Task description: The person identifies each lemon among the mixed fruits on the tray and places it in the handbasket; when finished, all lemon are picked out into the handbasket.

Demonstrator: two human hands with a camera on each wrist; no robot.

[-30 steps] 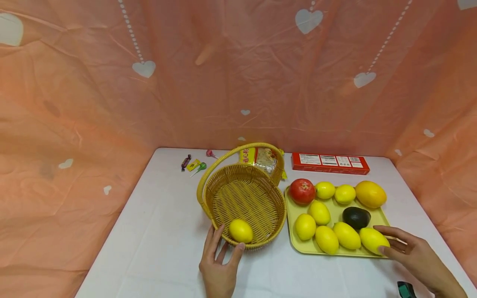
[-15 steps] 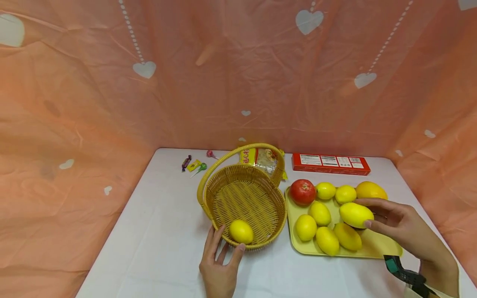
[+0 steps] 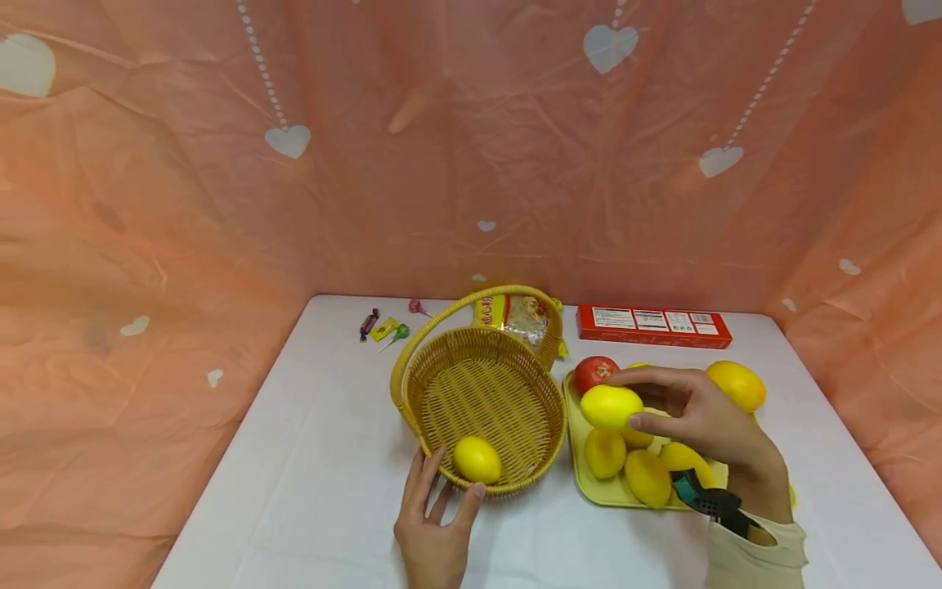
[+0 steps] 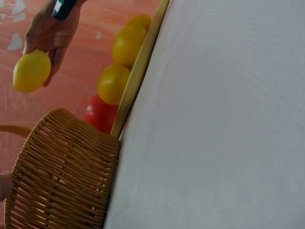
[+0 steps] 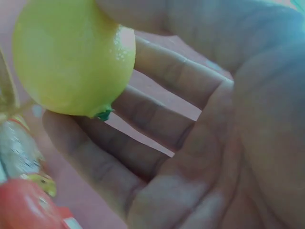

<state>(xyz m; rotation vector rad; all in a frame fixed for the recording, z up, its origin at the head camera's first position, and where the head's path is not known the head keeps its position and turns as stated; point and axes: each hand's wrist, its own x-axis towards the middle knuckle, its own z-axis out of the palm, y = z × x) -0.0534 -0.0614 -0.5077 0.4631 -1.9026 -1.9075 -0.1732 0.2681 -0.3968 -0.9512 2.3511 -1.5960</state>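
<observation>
A: Head view: the right hand [image 3: 706, 421] is carrying a lemon [image 3: 611, 406], pinched in its fingertips, off the tray [image 3: 589, 487] and leftward toward the basket [image 3: 515, 393].

B: And the left hand [image 3: 434, 523]?

A: Still steadying the basket's near rim, fingers relaxed, beside the lemon inside [image 3: 477, 459].

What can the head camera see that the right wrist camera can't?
Only the head view shows the wicker basket with a lemon inside, the left hand against its rim, the yellow tray and the red box. Only the right wrist view shows the held lemon's green stem end. Both show the right hand holding the lemon.
</observation>
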